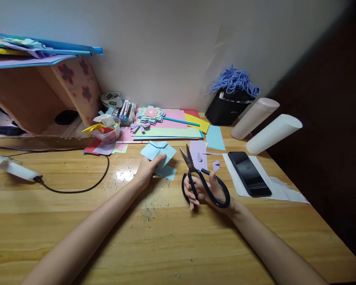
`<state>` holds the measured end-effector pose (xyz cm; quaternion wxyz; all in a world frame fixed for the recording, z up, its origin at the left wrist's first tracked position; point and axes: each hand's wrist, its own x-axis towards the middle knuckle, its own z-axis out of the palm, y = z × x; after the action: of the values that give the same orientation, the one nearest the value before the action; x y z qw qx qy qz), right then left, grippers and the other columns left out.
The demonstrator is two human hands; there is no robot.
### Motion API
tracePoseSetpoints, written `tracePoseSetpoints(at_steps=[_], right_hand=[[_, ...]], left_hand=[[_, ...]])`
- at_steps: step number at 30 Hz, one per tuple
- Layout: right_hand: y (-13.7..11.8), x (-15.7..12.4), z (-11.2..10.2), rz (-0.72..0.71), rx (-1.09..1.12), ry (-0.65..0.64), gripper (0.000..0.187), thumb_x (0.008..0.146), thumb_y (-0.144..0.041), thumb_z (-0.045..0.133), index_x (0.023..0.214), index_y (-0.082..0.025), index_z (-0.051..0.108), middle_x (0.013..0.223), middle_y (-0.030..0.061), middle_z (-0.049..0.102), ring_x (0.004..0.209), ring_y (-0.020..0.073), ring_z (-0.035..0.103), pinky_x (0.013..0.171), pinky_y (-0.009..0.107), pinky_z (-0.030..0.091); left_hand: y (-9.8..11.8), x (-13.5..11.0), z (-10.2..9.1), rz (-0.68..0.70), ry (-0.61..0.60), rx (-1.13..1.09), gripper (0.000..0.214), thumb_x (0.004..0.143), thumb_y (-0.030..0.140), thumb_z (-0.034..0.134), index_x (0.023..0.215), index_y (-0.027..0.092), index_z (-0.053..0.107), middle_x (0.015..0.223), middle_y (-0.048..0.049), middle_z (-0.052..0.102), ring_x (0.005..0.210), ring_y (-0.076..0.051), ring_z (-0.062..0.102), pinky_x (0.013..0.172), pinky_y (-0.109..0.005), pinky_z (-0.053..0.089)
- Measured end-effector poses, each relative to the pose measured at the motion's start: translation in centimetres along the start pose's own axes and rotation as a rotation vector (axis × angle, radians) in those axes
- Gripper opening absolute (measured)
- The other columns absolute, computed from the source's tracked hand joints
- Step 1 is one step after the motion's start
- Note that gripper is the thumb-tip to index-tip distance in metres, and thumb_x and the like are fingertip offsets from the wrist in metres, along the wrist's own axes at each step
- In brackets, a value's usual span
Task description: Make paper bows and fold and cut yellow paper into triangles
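My left hand [148,171] pinches a folded light-blue paper [158,149] between thumb and fingers, just above the wooden table. Under it shows another light-blue piece [167,172]; whether the hand also holds it I cannot tell. In my right hand [206,190] is a pair of scissors [191,168] with black handles, fingers and thumb through the loops. The blades point up and away, slightly parted, with no paper between them. Behind the scissors lie a purple paper sheet [200,149] and a small folded purple scrap [216,165].
A black phone [249,174] lies on white paper at the right, near two white rolls [274,134]. Coloured sheets [169,133] with a layered paper flower [151,114] lie at the back. A plastic tub [109,132] of scraps stands left; a black cable [77,192] crosses the table.
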<state>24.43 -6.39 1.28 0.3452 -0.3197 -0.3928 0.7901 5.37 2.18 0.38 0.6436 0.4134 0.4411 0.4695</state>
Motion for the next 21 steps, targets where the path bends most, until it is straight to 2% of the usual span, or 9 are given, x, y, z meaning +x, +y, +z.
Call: tracePoseSetpoints(at_steps=[4, 10, 17, 21], right_hand=[[0.9, -0.1, -0.7, 0.088, -0.096, -0.125, 0.074, 0.060, -0.084, 0.038, 0.084, -0.016, 0.053, 0.060, -0.0015, 0.049, 0.047, 0.0101, 0.049, 0.056, 0.030, 0.052], [1.9, 0.3, -1.0, 0.082, -0.117, -0.116, 0.073, 0.066, -0.083, 0.031, 0.082, -0.014, 0.051, 0.057, -0.0024, 0.049, 0.041, 0.0075, 0.048, 0.050, 0.028, 0.054], [2.1, 0.6, -1.0, 0.095, -0.108, -0.098, 0.074, 0.067, -0.084, 0.028, 0.079, -0.014, 0.049, 0.056, -0.0024, 0.049, 0.040, 0.0075, 0.048, 0.048, 0.028, 0.053], [2.1, 0.8, -0.7, 0.103, -0.139, -0.070, 0.073, 0.065, -0.085, 0.030, 0.074, -0.015, 0.048, 0.052, -0.0027, 0.050, 0.038, 0.0083, 0.049, 0.044, 0.026, 0.052]], left_hand=[[-0.1, 0.3, -0.3, 0.001, -0.089, -0.110, 0.032, 0.066, 0.033, 0.071, 0.091, 0.016, 0.060, 0.086, -0.0056, 0.066, 0.071, -0.016, 0.059, 0.067, -0.027, 0.048], [-0.4, 0.3, -0.3, -0.009, -0.092, -0.192, 0.023, 0.066, 0.028, 0.071, 0.083, 0.016, 0.060, 0.073, -0.0017, 0.064, 0.063, -0.013, 0.058, 0.063, -0.025, 0.047], [-0.5, 0.1, -0.3, -0.039, -0.092, -0.140, 0.032, 0.065, 0.028, 0.072, 0.094, 0.017, 0.062, 0.089, -0.0044, 0.067, 0.074, -0.016, 0.061, 0.070, -0.028, 0.048], [-0.8, 0.2, -0.5, -0.038, -0.116, -0.089, 0.029, 0.067, 0.028, 0.071, 0.092, 0.016, 0.062, 0.090, -0.0047, 0.067, 0.076, -0.016, 0.060, 0.072, -0.028, 0.046]])
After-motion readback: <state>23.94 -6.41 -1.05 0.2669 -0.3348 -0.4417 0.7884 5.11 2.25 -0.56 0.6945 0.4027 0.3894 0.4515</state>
